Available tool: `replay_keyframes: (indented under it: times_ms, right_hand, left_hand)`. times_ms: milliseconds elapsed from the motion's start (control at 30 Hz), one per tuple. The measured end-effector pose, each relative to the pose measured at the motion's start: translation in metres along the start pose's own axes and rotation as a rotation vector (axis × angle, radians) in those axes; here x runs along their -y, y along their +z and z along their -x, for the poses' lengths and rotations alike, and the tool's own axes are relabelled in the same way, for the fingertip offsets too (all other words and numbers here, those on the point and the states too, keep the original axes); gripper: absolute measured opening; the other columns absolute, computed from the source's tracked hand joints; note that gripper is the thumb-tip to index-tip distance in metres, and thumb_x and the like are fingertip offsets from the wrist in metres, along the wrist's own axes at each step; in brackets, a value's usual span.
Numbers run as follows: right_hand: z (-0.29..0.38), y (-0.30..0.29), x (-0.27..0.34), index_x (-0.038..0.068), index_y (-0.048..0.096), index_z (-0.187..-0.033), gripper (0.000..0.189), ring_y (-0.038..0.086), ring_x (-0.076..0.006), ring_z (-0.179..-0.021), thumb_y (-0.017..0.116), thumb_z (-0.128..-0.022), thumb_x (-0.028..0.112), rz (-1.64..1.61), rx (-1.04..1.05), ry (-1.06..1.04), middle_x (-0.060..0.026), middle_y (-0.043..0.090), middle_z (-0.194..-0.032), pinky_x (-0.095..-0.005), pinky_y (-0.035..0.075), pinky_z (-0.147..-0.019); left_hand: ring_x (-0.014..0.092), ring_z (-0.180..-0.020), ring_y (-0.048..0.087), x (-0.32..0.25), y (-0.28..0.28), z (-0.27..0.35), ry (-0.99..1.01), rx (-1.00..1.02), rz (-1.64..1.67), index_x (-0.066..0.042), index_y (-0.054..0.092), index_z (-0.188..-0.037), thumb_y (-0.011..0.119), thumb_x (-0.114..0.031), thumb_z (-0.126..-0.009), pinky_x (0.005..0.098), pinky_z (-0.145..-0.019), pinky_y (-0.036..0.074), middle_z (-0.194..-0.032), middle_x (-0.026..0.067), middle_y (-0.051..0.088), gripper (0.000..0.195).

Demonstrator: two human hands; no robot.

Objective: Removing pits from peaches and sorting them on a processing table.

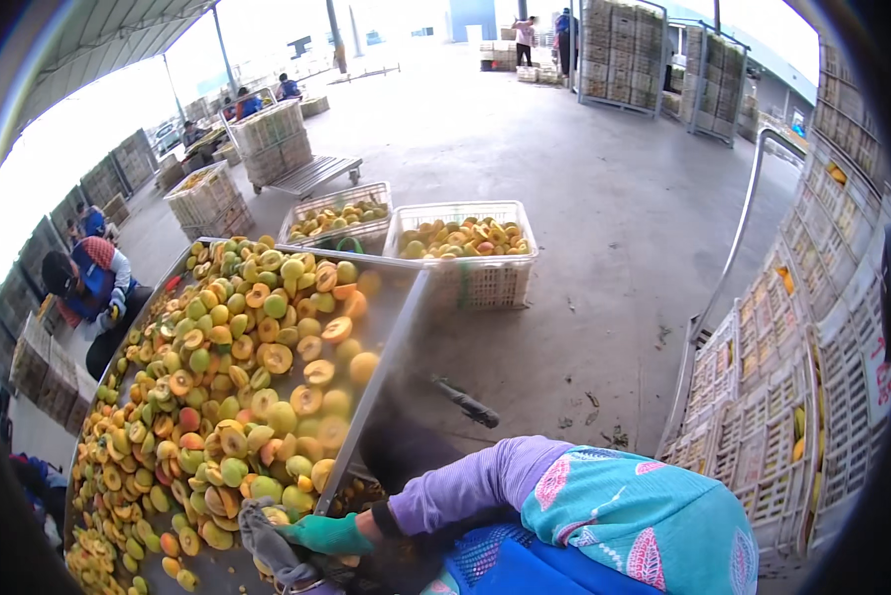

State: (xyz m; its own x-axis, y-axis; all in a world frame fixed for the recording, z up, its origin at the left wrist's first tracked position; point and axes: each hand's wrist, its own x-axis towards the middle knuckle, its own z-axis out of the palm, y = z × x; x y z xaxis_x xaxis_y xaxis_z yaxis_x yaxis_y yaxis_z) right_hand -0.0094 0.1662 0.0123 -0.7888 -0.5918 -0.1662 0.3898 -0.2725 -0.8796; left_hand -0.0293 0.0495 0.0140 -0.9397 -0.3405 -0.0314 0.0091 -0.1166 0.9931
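My left hand point(273, 547), in a grey glove, is at the near edge of a metal-rimmed sorting table point(386, 387). Its curled fingers are around a yellow piece of stone fruit point(275, 515). Beside it and touching it is my right hand point(328, 534), in a green glove, with the thumb side against the same fruit. What the right palm holds is hidden. A large heap of halved yellow-green stone fruit point(222, 379), like peaches or apricots, covers much of the table; many halves show brown pit hollows.
Beyond the table stand two white plastic crates of fruit point(460, 279) point(337, 216). Stacked crates point(757, 424) and a metal trolley handle point(743, 201) rise at the right. A co-worker point(92, 290) sits across the table. A dark bar point(466, 401) juts out beside the table.
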Motion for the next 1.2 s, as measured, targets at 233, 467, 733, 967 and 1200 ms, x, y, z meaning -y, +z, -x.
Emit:
replay_keyframes:
  times_ms: [233,467,733,967,1200]
  right_hand:
    - [-0.004,-0.029,0.031,0.005,0.061,-0.08,0.05,0.052,-0.0131,-0.061,0.043,-0.092,0.05,0.358,0.299,0.328,-0.0027,0.058,-0.071,-0.0277,0.044,-0.056]
    - [0.015,-0.011,0.01,0.007,0.055,-0.091,0.051,0.044,-0.0144,-0.042,0.039,-0.092,0.055,0.375,0.149,0.127,-0.0032,0.05,-0.063,-0.0291,0.038,-0.038]
    - [-0.01,0.005,-0.012,0.007,0.06,-0.091,0.046,0.051,-0.0109,-0.051,0.042,-0.094,0.049,-0.07,-0.092,0.096,-0.0025,0.057,-0.065,-0.0281,0.042,-0.044]
    - [-0.002,-0.014,0.003,0.014,0.053,-0.075,0.041,0.042,-0.0117,-0.036,0.042,-0.094,0.048,0.233,0.006,0.312,-0.0007,0.047,-0.052,-0.0283,0.034,-0.034]
    - [0.02,0.015,0.028,0.016,0.051,-0.085,0.044,0.04,-0.0092,-0.036,0.046,-0.088,0.06,-0.492,0.116,0.393,0.0023,0.046,-0.055,-0.0237,0.032,-0.032]
  left_hand:
    - [0.02,-0.077,0.058,-0.03,-0.012,0.025,0.428,0.379,-0.478,0.001,0.059,-0.089,0.052,-0.011,-0.083,0.0312,-0.071,0.047,-0.082,0.0105,0.06,0.015]
    - [0.017,-0.065,0.055,0.032,-0.004,0.01,0.215,-0.195,0.027,0.004,0.058,-0.092,0.041,-0.015,-0.093,0.0279,-0.066,0.046,-0.078,0.0092,0.061,0.026]
    - [0.015,-0.058,0.053,-0.014,0.002,-0.006,0.117,0.307,-0.173,0.003,0.061,-0.075,0.046,-0.016,-0.089,0.0258,-0.061,0.041,-0.071,0.0089,0.062,0.028]
    - [0.02,-0.064,0.057,-0.011,-0.014,-0.018,0.828,0.482,-0.953,-0.003,0.063,-0.077,0.056,-0.016,-0.078,0.0322,-0.063,0.043,-0.073,0.0068,0.064,0.015]
    - [0.023,-0.062,0.059,-0.058,0.003,0.011,0.807,0.478,-0.641,-0.005,0.06,-0.069,0.054,-0.014,-0.073,0.0326,-0.065,0.046,-0.063,0.0054,0.062,0.011]
